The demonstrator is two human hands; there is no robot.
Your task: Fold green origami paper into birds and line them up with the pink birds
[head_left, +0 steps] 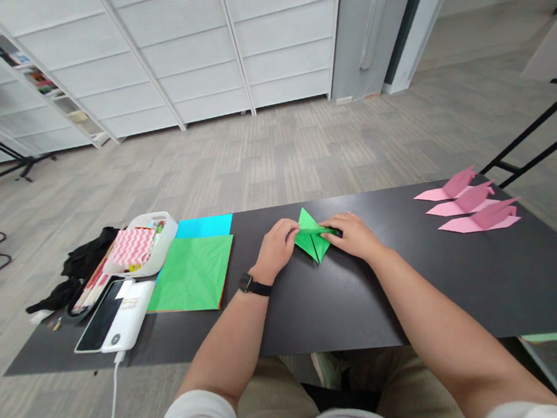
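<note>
A folded green origami paper point(315, 244) lies on the dark table in front of me, diamond-shaped, with a slit down the middle of its near half and one point directed away from me. My left hand point(277, 244) pinches its left corner between thumb and fingers. On the opposite side my right hand point(352, 234) grips the right corner, its fingers partly covering the paper there. A black watch is on my left wrist.
Left of my hands lie green paper sheets point(195, 272) and a blue sheet point(207, 226). Beyond them are a white basket point(165, 249), a phone point(103, 316) and a cabled white power bank point(128, 316). Three pink folded paper birds point(478, 221) rest on the table's point(468, 288) right.
</note>
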